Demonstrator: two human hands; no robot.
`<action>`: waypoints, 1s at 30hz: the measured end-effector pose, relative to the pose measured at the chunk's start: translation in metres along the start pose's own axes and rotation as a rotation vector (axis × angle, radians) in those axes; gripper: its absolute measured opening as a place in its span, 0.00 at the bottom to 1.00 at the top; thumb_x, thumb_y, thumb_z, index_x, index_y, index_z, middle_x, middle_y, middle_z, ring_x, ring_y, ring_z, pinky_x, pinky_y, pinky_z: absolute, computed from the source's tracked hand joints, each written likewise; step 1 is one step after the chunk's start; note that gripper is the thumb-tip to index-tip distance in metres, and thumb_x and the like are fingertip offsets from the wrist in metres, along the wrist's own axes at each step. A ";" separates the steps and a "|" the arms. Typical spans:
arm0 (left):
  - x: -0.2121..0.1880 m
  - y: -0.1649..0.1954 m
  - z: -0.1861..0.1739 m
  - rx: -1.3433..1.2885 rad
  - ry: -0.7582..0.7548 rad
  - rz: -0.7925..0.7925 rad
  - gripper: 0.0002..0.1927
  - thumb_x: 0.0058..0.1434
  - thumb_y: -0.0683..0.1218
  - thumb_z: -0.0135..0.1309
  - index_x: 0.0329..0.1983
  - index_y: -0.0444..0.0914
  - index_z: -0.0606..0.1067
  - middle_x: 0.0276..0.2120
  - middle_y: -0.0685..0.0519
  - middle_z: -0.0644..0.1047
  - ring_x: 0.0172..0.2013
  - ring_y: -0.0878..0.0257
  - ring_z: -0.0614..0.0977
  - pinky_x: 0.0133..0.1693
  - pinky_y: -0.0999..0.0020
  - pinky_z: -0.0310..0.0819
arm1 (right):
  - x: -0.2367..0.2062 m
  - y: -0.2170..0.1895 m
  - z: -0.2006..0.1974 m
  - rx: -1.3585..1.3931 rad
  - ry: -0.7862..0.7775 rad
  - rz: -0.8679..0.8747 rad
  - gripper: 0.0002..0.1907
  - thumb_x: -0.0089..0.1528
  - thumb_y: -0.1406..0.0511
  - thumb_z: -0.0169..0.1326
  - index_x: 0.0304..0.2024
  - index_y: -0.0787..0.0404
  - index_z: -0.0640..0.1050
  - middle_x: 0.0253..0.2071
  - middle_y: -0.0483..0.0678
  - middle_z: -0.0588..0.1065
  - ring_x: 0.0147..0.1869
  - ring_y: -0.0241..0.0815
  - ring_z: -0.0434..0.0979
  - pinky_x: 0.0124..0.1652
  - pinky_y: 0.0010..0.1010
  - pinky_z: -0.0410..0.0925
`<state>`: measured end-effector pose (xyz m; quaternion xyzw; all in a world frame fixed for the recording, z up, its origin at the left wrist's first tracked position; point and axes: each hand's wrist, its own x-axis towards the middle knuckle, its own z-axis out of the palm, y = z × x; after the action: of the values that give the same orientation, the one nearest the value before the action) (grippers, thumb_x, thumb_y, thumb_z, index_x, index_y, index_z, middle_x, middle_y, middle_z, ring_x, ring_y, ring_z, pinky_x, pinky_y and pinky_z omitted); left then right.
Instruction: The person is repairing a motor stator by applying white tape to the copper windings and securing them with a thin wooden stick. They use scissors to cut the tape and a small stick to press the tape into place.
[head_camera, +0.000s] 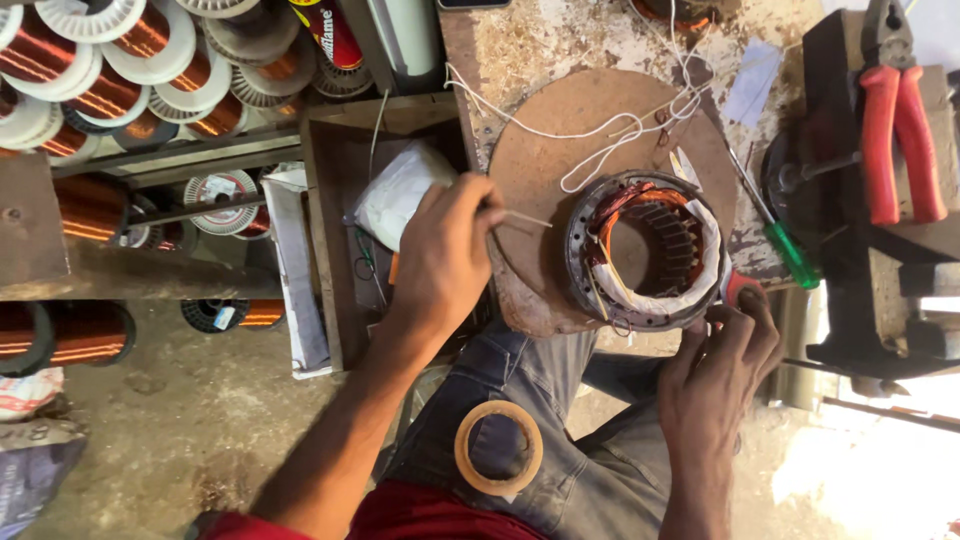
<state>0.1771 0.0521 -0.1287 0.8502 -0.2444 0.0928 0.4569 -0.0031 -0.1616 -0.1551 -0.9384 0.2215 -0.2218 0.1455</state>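
A round metal motor stator (645, 250) with copper windings and white insulating paper lies on a round brown board (560, 140). My left hand (445, 250) is raised left of the stator, pinching a thin pale stick whose tip points toward the stator. My right hand (720, 365) rests at the stator's lower right rim, fingers curled against it beside a small red object (740, 287). White string (600, 130) lies looped across the board above the stator. A roll of tan tape (498, 447) sits on my lap.
Several spools of copper wire (110, 70) fill shelves at the upper left. A green-handled screwdriver (785, 245) lies right of the stator. Red-handled pliers (900, 120) rest on a dark vise at the right. A wooden box holding a white bag (400, 190) stands left of the board.
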 end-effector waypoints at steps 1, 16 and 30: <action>-0.007 0.001 -0.007 -0.134 -0.028 -0.050 0.06 0.67 0.39 0.57 0.45 0.33 0.77 0.38 0.51 0.80 0.39 0.57 0.78 0.41 0.60 0.73 | -0.004 0.001 0.002 0.049 -0.023 0.117 0.11 0.71 0.70 0.49 0.54 0.71 0.69 0.62 0.67 0.68 0.64 0.65 0.66 0.60 0.54 0.61; -0.081 0.099 0.015 -1.299 -0.629 -0.441 0.06 0.69 0.33 0.55 0.47 0.30 0.78 0.47 0.48 0.82 0.47 0.66 0.83 0.53 0.71 0.80 | -0.145 0.056 0.004 0.846 -0.383 0.866 0.20 0.50 0.64 0.72 0.36 0.71 0.80 0.27 0.48 0.78 0.30 0.40 0.75 0.30 0.29 0.66; -0.099 0.149 0.057 -1.118 -0.451 -0.475 0.28 0.66 0.37 0.59 0.66 0.35 0.62 0.45 0.40 0.84 0.46 0.62 0.86 0.48 0.71 0.83 | -0.137 0.012 -0.048 0.967 -0.368 0.490 0.39 0.45 0.42 0.70 0.44 0.66 0.79 0.33 0.45 0.78 0.37 0.33 0.75 0.37 0.25 0.69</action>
<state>0.0134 -0.0315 -0.0893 0.5134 -0.1513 -0.3331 0.7763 -0.1407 -0.1140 -0.1664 -0.7093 0.2770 -0.0908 0.6418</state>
